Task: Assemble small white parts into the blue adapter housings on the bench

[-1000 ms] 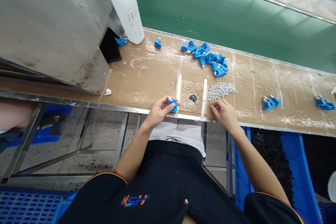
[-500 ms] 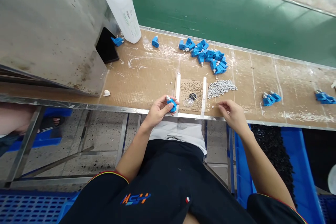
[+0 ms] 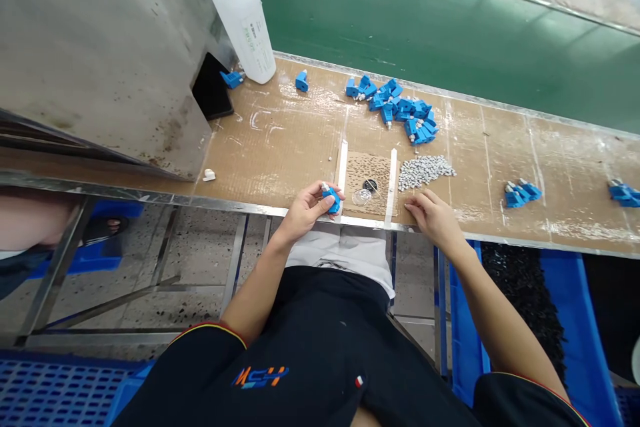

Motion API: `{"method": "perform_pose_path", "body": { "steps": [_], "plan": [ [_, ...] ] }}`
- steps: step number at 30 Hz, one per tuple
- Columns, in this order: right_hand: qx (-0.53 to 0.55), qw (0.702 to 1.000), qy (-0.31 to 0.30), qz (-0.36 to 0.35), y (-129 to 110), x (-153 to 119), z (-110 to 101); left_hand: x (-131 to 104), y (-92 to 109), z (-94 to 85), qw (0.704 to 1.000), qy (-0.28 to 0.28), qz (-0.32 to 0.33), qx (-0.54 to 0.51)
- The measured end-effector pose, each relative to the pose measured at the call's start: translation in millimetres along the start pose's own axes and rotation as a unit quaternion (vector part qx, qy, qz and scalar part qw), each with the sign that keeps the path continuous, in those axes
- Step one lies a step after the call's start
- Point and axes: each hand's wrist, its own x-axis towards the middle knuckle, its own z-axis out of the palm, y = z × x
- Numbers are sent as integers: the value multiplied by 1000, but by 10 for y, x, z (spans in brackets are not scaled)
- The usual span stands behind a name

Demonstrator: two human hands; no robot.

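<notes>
My left hand is closed around a small blue part with a white tip, just left of a perforated cardboard patch. Right of that patch, my right hand rests low over the bench edge with thumb and forefinger pinched; whatever they hold is too small to make out. A pile of small grey pieces lies just beyond my right hand. On the patch sit a small black round dish with a thin stick across it and a clear round lid.
Farther back lies a heap of blue parts. A white bottle with a blue cap stands at the back left, beside a dark flat object and a metal box. Below the bench at right is a blue bin of black pieces.
My right hand has moved left, toward the perforated patch, and its fingertips are at the spot where a small piece lay. My left hand still holds the blue part. The view has shifted slightly.
</notes>
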Motion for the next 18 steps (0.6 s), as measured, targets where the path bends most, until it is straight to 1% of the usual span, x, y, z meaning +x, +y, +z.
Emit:
{"method": "perform_pose_path", "body": {
  "steps": [4,7,10,12,15,18],
  "plan": [
    [-30,998,61,6,-27,16,85,9,-11,-7,1000,-1,0,8],
    [-60,994,83,25,-73,34,150,10,-3,-5,1000,0,-3,13],
    [-83,993,73,42,-102,49,169,6,5,-3,1000,4,-9,15],
    [-80,993,69,47,-91,52,144,1,3,-6,1000,5,-9,15],
    [-30,997,57,40,-35,66,69,-3,-2,-13,1000,5,-6,15],
    [22,999,14,22,26,118,3,1,4,-14,1000,0,-8,17]
  ]
}}
